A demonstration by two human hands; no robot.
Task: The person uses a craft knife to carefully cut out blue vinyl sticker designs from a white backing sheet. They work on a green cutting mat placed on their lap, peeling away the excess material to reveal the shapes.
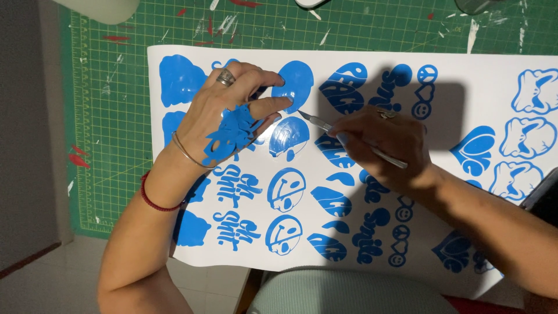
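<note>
A white sheet of blue vinyl sticker shapes (465, 87) lies on a green cutting mat (116, 116). My left hand (232, 110), with a ring and bracelets, presses its fingertips on the sheet beside a round blue shape (296, 81). Peeled scraps of blue vinyl (229, 136) cling to the back of that hand. My right hand (383, 142) grips a slim silver craft knife (317, 121), its blade tip pointing left toward the left fingertips, just below the round shape.
The mat carries red and white paint marks and a ruled grid. A white object (99, 9) sits at the top left edge and another object (476, 4) at the top right. A pale green cushion (354, 291) is at the bottom.
</note>
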